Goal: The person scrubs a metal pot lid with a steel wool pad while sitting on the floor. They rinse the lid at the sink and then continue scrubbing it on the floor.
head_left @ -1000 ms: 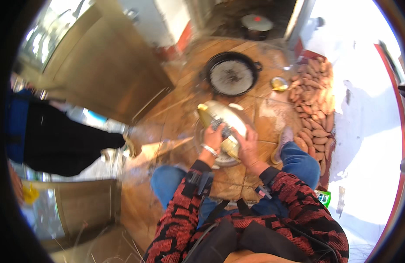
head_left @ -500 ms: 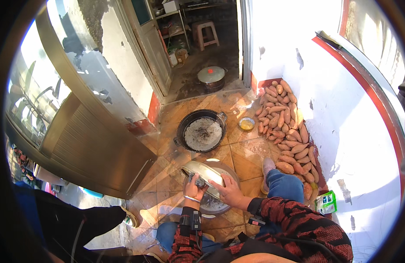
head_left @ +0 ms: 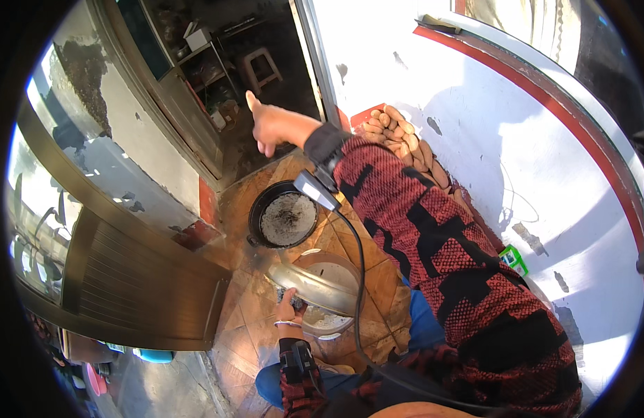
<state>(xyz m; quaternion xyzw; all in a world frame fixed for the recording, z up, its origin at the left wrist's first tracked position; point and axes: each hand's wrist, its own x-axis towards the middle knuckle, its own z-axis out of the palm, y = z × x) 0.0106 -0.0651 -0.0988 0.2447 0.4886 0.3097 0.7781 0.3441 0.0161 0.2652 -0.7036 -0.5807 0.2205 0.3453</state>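
My left hand [head_left: 288,308] is closed on the tilted metal lid [head_left: 325,287], with a grey, mesh-like scrubber [head_left: 299,301] pressed between its fingers and the lid. Under the lid stands a wide round basin [head_left: 350,268] with light handles; cloudy water shows in it. My right hand [head_left: 277,127] is raised far out toward the doorway. One finger stretches out, the others look partly bent, and nothing shows in it. Below that hand a black two-handled pan [head_left: 255,226] sits on the tiles, its bottom pale with dark specks.
Sweet potatoes [head_left: 412,150] are heaped along the white wall at the right, partly behind my sleeve. A green-and-white packet [head_left: 514,259] lies by that wall. The brown door [head_left: 141,279] stands at the left. A stool [head_left: 261,67] is inside the doorway.
My right hand has let go of the lid and swung up and away toward the doorway. The lid stays in my left hand over the basin. The view has turned rightward.
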